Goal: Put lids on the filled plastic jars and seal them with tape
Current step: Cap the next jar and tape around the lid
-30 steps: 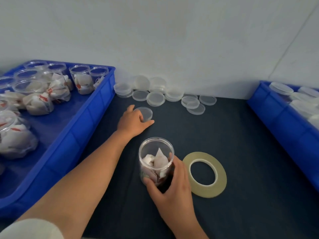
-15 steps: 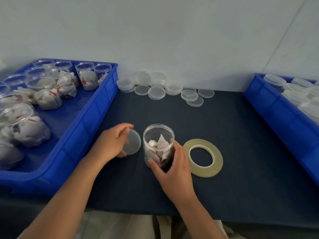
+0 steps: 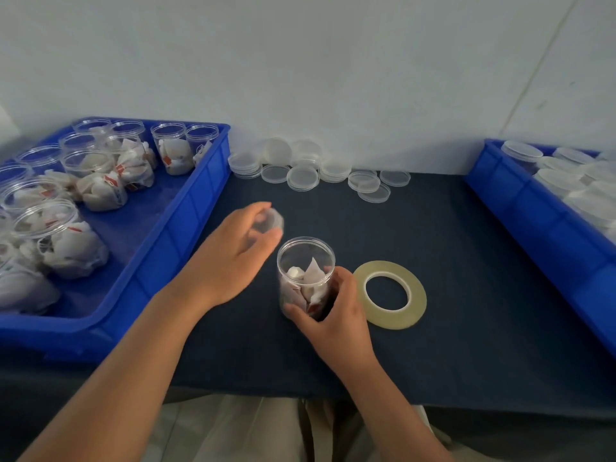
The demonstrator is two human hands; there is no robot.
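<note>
From the head view, my only 1, I see the right hand (image 3: pixel 336 315) wrapped around the lower body of an open, filled jar (image 3: pixel 306 275) standing upright on the dark table mat (image 3: pixel 466 295), near the middle of the table; fingers and thumb are curled against its clear wall. The left hand (image 3: pixel 233 258) is just left of the jar's mouth, its fingers pinched on a clear lid (image 3: pixel 271 221) held above the mat; the lid is motion-blurred, so I cannot tell its tilt. Just right of the jar, beside the right hand, a roll of tape (image 3: pixel 390 295) lies flat. Along the far edge of the table, against the white wall (image 3: pixel 333 78), a scatter of loose lids (image 3: pixel 310 168) sits in small stacks and singles, well apart from the hands. On the left, a blue bin (image 3: pixel 186 228) holds many open jars (image 3: pixel 100 181) filled with white packets marked in red; its near wall lies beside my left forearm. On the right, a second blue bin (image 3: pixel 533 221) holds lidded jars (image 3: pixel 566 175), and the frame edge cuts it off, so I cannot count them. My right palm hides the jar's near lower side, and the left bin's nearest jars are blurred and cropped at the frame's left edge.
</note>
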